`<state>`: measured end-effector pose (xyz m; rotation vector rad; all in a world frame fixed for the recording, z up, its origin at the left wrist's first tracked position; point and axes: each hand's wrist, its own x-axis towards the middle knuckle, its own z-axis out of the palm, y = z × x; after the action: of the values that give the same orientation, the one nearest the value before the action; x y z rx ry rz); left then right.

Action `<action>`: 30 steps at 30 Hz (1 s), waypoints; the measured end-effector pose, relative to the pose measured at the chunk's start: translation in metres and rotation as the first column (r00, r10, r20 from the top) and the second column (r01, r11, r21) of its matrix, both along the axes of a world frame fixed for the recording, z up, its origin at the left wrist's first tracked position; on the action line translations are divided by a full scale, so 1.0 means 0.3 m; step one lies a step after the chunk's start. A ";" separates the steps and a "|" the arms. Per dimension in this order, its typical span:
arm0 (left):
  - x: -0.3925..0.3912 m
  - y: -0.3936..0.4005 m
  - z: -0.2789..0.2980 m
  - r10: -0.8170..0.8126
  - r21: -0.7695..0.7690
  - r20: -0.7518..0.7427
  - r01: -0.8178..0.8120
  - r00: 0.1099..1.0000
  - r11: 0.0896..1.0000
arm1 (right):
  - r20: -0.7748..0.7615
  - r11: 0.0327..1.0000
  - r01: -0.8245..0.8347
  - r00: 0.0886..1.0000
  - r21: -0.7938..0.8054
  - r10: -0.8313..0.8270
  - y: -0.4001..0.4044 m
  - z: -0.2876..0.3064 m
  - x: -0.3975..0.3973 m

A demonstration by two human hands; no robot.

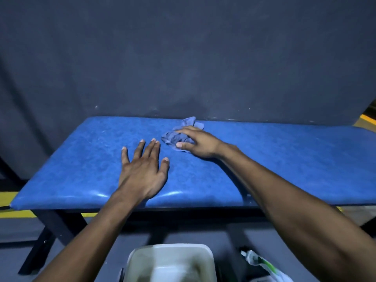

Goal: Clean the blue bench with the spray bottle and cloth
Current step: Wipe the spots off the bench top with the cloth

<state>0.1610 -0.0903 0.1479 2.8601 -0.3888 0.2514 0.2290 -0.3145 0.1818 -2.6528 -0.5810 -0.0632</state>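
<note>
The blue bench has a padded, shiny top and runs across the middle of the view. A crumpled blue-grey cloth lies on it near the back edge. My right hand presses down on the cloth, thumb and fingers curled over its near side. Just left of the cloth, my left hand rests flat on the bench top with fingers spread and nothing in it. A white and green item on the floor at the bottom right may be the spray bottle; too little shows to be sure.
A dark wall stands right behind the bench. A white plastic bin sits on the grey floor below me. Dark bench legs angle down at the left. Yellow floor markings show at the left and far right.
</note>
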 end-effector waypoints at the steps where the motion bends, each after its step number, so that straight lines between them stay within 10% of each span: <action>1: -0.003 0.001 0.001 -0.004 -0.005 -0.002 0.004 1.000 1.000 | 0.000 1.000 0.001 1.000 -0.010 -0.001 0.004 -0.004 -0.024; 19: -0.051 0.047 0.050 -0.275 0.056 -0.119 0.283 0.954 0.957 | 0.326 0.933 0.298 0.878 0.202 -0.351 -0.142 -0.235 -0.995; 30: -0.026 0.053 0.027 -0.270 0.051 -0.103 0.276 0.957 0.960 | -0.226 0.783 0.611 0.783 0.112 -0.579 -0.293 -0.880 -0.856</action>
<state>0.1533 -0.0744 0.1559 2.8218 -0.7772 0.0510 -0.0280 -0.4023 -0.0822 -2.5180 0.3370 -0.0568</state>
